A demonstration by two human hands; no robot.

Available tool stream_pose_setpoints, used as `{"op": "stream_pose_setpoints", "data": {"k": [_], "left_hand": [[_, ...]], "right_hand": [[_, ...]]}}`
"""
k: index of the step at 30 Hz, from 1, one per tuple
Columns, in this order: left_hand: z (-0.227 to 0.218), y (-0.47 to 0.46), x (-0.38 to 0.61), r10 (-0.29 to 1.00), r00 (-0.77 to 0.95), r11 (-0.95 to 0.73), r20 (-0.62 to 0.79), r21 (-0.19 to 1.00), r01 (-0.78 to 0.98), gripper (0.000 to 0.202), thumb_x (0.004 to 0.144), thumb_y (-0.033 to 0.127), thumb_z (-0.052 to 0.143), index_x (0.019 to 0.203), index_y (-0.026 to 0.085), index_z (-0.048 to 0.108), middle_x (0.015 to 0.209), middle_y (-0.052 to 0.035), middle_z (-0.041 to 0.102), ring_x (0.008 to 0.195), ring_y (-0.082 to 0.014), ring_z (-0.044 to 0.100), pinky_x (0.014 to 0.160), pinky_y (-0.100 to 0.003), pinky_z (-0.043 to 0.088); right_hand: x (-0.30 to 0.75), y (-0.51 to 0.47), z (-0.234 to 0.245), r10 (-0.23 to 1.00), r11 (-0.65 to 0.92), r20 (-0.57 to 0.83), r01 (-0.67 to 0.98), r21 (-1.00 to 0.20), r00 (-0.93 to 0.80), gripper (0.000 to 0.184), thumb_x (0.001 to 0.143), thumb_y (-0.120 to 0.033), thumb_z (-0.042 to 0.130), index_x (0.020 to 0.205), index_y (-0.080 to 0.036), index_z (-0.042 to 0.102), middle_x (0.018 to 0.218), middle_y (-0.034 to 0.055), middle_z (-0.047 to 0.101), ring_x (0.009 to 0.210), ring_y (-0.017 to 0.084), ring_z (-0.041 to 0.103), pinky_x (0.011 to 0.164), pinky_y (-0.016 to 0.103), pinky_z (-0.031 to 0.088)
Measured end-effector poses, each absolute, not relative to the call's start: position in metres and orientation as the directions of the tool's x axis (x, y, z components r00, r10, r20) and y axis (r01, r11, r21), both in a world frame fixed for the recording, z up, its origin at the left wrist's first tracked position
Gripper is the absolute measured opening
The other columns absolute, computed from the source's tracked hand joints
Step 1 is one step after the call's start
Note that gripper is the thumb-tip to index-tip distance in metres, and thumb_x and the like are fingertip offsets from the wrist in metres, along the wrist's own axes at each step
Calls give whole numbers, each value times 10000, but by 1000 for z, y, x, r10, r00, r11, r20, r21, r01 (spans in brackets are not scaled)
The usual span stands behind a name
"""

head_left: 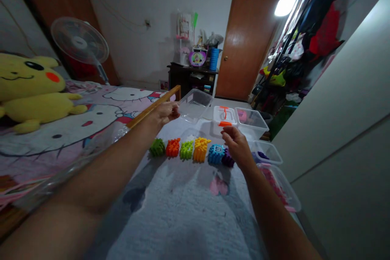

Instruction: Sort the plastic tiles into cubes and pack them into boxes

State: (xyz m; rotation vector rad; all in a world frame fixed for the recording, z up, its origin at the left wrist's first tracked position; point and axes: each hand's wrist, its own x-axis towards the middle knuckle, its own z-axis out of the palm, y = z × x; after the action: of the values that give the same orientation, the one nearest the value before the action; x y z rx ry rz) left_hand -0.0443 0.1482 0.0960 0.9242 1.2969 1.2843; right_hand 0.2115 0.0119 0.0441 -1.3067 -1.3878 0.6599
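My left hand (168, 113) is closed on the near left edge of a clear plastic container (195, 105), which is tilted above the bed. My right hand (237, 143) hovers over the purple blocks (228, 157), its fingers loosely curled and apart, with nothing visible in them. Just beyond its fingertips is the orange clip (224, 124) of a box with a white lid (224, 114). Stacks of toy blocks stand in a row below my hands: dark green (157, 148), red-orange (173, 147), lime green (186, 150), yellow-orange (200, 150) and blue (216, 154).
At the right stand a clear bin (254, 124) with a pink item, a small tub (271, 152) with purple pieces and a tub (282, 187) with pink pieces. A wooden rail (152, 107) runs along the left. Beyond it are a yellow plush toy (39, 93) and a fan (79, 42).
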Motion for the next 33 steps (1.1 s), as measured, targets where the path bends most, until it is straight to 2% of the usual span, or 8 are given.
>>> {"op": "stream_pose_setpoints", "data": {"k": [3,6,9,13,19,23,26,33], "left_hand": [[107,107,-68,988,100,134,-119,977,-164,252,708,9,605,910,150,653,661,29,554,494,-53,494,565,-206,507],[100,60,-78,954,252,201,-164,971,-128,258,652,50,635,883,162,657,636,23,556,502,-74,506,518,-205,486],[80,15,-76,896,364,300,-256,952,-69,252,608,103,696,852,167,676,672,-3,600,535,-102,536,514,-231,487],[46,-28,-65,823,428,420,-374,907,-15,241,547,115,706,779,175,677,662,20,582,534,-92,510,513,-218,457],[6,-48,-40,855,281,467,-435,883,-54,273,560,158,729,819,176,644,665,37,566,562,-90,525,561,-217,438],[-6,-60,-27,916,162,389,-368,914,-120,318,583,145,703,893,181,642,750,11,615,666,-117,583,663,-241,476],[-13,-72,-23,939,88,342,-333,932,-120,375,633,182,696,1004,193,646,964,-50,676,876,-165,638,756,-267,501],[-35,-96,-18,970,82,228,-229,973,10,476,723,295,725,1180,225,613,1330,-102,622,1280,-262,543,1034,-361,443]], "right_hand": [[209,-6,55,907,254,283,132,-958,310,438,829,-504,551,1151,-208,532,1077,73,631,825,165,630,587,249,513],[210,-33,58,913,226,190,-60,-972,362,464,832,-541,563,1175,-234,502,1062,44,600,764,142,617,518,223,499],[213,-70,48,952,137,102,-102,-985,289,432,793,-519,641,1088,-214,558,866,-5,582,636,119,572,449,204,453],[216,-118,20,984,0,6,35,-999,176,324,743,-456,719,860,-181,595,646,-54,517,486,86,481,407,201,407],[219,-149,-16,954,-125,-74,159,-979,291,334,739,-499,670,844,-193,584,552,-73,483,417,113,483,374,230,389],[224,-153,-25,940,-119,32,415,-902,340,328,788,-489,612,913,-186,627,542,-54,502,456,151,532,417,254,391],[227,-154,-27,931,-96,133,579,-810,340,297,822,-449,572,910,-176,651,539,-32,523,500,166,541,501,280,401],[224,-153,-28,882,-12,349,756,-654,316,205,807,-378,539,771,-192,617,716,40,585,645,179,545,623,302,397]]}}
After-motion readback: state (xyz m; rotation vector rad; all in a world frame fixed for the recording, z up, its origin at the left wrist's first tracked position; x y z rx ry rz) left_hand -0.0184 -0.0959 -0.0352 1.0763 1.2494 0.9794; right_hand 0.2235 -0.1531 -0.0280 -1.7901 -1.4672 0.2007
